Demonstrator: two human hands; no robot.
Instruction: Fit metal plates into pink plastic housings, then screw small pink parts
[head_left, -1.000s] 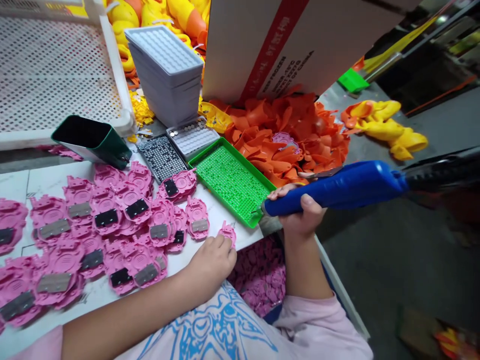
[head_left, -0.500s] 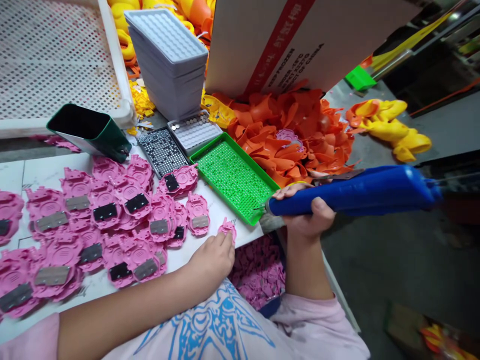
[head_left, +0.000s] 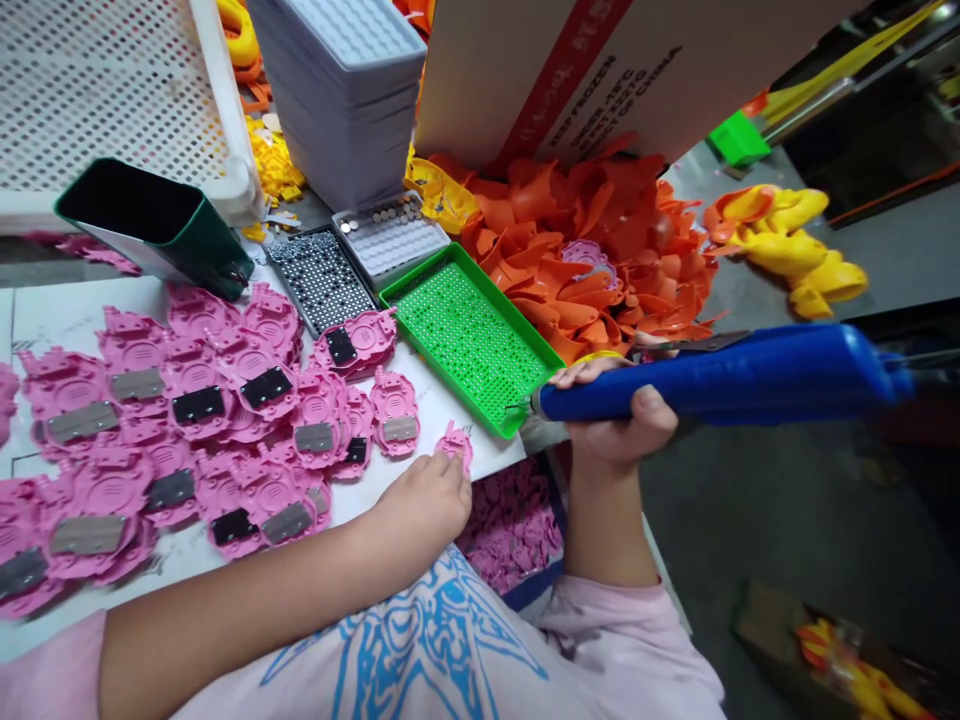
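My left hand (head_left: 431,500) rests at the table's front edge, fingers closed on a small pink plastic part (head_left: 455,443) whose upper end shows past the fingertips. My right hand (head_left: 622,420) is wrapped round a blue electric screwdriver (head_left: 735,380), which lies level with its tip pointing left. That tip is over the near right corner of a green perforated tray (head_left: 480,335). Many pink parts (head_left: 255,378), with black or grey plates screwed on, lie in overlapping groups to the left. A black perforated tray (head_left: 322,280) holding small screws sits behind them.
Behind are a dark green bin (head_left: 150,225), a stack of pale trays (head_left: 337,110), a white crate (head_left: 240,180) and a carton (head_left: 585,80). Orange pieces (head_left: 585,250) are heaped beyond the green tray. Below the table edge, more pink parts (head_left: 510,520) fill a container.
The view has shifted slightly, so the table items appear lower-left or higher in the picture. Both hands keep their holds, and the screwdriver tip stays by the green tray's near corner.
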